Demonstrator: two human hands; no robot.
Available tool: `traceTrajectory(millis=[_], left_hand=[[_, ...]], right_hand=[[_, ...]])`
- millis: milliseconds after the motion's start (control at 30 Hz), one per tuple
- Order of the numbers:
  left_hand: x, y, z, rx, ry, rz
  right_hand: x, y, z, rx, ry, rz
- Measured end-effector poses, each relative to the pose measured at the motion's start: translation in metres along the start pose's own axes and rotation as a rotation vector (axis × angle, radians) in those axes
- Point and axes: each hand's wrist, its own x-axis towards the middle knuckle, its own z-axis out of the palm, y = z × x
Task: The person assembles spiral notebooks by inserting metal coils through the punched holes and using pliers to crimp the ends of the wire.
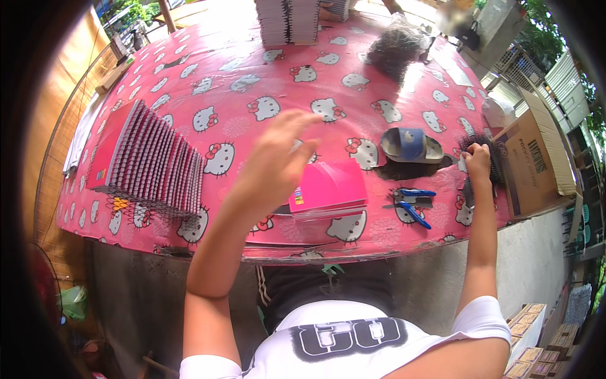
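My left hand [281,155] is raised over the table, fingers stretched and apart, with nothing in it. Just below and to its right lies a small stack of notebooks with bright pink covers [334,186], and my forearm passes to its left. At the right side of the table my right hand [478,160] is closed at a bundle of black spiral binding coils [496,165]; its fingertips are partly hidden. Blue-handled pliers [413,208] lie with their handles apart between the pink stack and my right forearm. Behind them sits a blue slide sandal [409,144].
A tall stack of spiral-bound notebooks [154,161] leans at the left. More notebook stacks [287,22] stand at the far edge, near a dark plastic-wrapped bundle [401,49]. An open cardboard box [536,158] borders the right side. Pink patterned cloth [233,126] covers the table.
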Motion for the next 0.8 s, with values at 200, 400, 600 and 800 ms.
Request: traceTrajectory(millis=[200,400,600,800], left_hand=[[0.033,-0.041,0.055,-0.038,-0.632,-0.594],[0.008,-0.011,0.042,0.030,-0.129,-0.167],[-0.018,0.015,0.044,0.136,-0.011,0.053],[-0.012,0.016,0.048,0.109,0.034,0.049]], right_hand=[[-0.018,-0.002,-0.005,0.088,0.115,-0.109],[-0.083,-0.082,-0.059,0.590,0.015,-0.332],[-0.150,-0.188,-0.097,1.044,-0.138,-0.547],[-0.138,-0.210,-0.099,1.047,-0.027,-0.522]])
